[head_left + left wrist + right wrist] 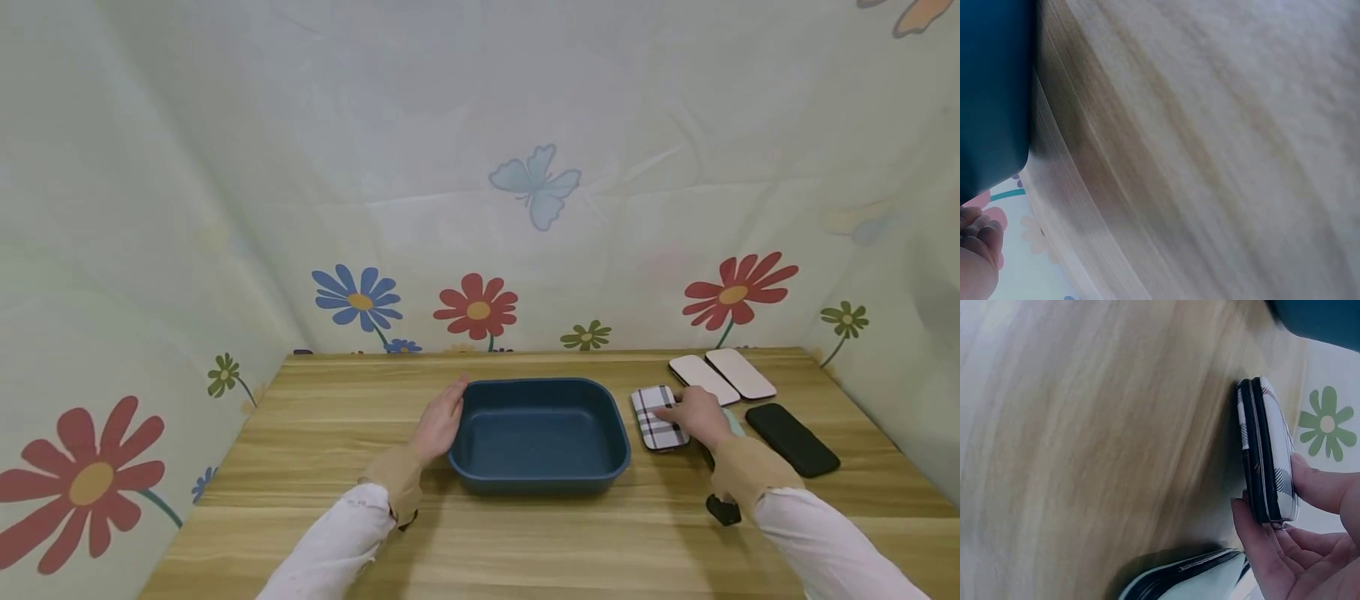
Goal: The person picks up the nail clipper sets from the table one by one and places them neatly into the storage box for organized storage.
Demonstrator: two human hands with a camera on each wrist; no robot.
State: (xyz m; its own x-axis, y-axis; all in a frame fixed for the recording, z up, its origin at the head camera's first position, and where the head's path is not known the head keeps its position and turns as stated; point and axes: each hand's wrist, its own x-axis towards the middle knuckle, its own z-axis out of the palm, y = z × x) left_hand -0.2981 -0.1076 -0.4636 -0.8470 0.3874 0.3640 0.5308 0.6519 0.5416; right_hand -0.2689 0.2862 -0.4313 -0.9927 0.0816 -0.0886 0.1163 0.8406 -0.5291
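**Bench, blue tub, plaid case in a pinch**

The wood-grained bench (540,533) carries the blue tub (538,442). The left hand (438,421) touches its left side, fingers fairly straight; the right hand (701,417) is pinching, thumb opposite fingers. To the right lie a black rectangular item (792,439), two pale cases (741,374) side by side, a mint case (1204,580) partly hidden by the right hand and — just beside the tub — the pinched plaid case (654,429).

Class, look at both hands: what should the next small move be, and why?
Probably the right hand should carry the plaid case leftward over the tub: thumb and fingers pinch the case, the open tub sits just beside it, and the left hand is at the tub's left side, perhaps to steady it.
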